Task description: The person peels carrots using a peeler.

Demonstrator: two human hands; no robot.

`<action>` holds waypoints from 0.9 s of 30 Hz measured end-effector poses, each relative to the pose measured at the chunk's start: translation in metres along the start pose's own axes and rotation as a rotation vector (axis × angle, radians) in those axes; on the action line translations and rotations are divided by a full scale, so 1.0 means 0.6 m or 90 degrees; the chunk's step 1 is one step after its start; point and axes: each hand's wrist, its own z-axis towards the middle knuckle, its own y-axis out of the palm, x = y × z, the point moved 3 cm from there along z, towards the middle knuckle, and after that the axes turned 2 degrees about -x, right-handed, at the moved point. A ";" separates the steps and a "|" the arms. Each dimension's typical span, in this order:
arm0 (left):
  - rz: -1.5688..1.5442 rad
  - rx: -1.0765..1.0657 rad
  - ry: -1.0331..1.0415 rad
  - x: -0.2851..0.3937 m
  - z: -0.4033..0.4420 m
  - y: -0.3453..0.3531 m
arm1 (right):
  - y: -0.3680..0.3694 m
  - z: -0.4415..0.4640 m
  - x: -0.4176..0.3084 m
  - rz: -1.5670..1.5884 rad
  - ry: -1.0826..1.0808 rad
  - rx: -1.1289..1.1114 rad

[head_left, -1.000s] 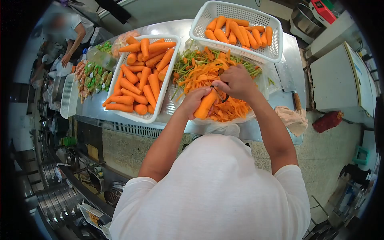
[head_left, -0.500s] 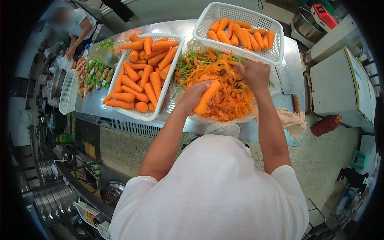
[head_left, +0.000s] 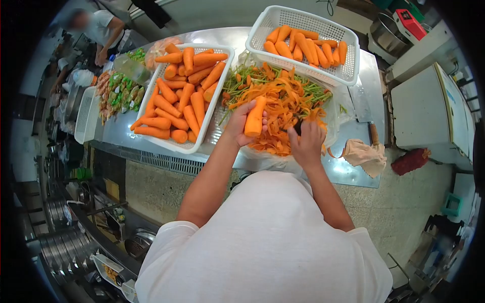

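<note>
My left hand (head_left: 237, 122) grips a peeled carrot (head_left: 255, 117), held upright over a heap of orange peelings (head_left: 275, 145). Close by on the right, my right hand (head_left: 307, 140) has its fingers curled round a peeler (head_left: 298, 127); only a small dark part of it shows. The tool is apart from the carrot. Green stems (head_left: 314, 93) and small carrot ends lie among the peelings, on a clear plastic sheet. Left of the heap, a white basket (head_left: 214, 103) is piled with carrots. Another white basket (head_left: 303, 71) behind the heap holds fewer carrots.
A cleaver (head_left: 359, 103) with a wooden handle lies at the metal table's right side, near a crumpled cloth (head_left: 365, 156). Green-wrapped produce (head_left: 124, 92) and a plastic bottle (head_left: 130, 69) are at the left. A co-worker (head_left: 107, 30) stands at the far left.
My right hand has come down and nearer, from the far side of the heap to the right of the carrot. My left hand has turned the carrot more upright and shifted slightly left.
</note>
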 end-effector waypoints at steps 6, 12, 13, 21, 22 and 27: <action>0.100 0.074 0.036 0.018 0.048 0.018 | -0.055 -0.087 -0.006 -0.001 0.046 -0.113; 0.016 -0.035 0.244 0.093 0.187 0.157 | 0.002 -0.082 0.050 0.136 0.084 -0.139; 0.016 -0.025 0.262 0.106 0.179 0.178 | 0.006 -0.069 0.048 0.147 0.069 -0.146; 1.078 0.419 0.741 0.213 0.028 0.013 | -0.031 -0.011 0.081 0.262 0.210 -0.121; 1.166 0.506 0.709 0.236 -0.002 -0.043 | -0.034 -0.009 0.087 0.252 0.244 -0.134; 1.365 0.774 0.212 0.227 -0.114 -0.138 | -0.016 -0.011 0.093 0.287 0.270 -0.126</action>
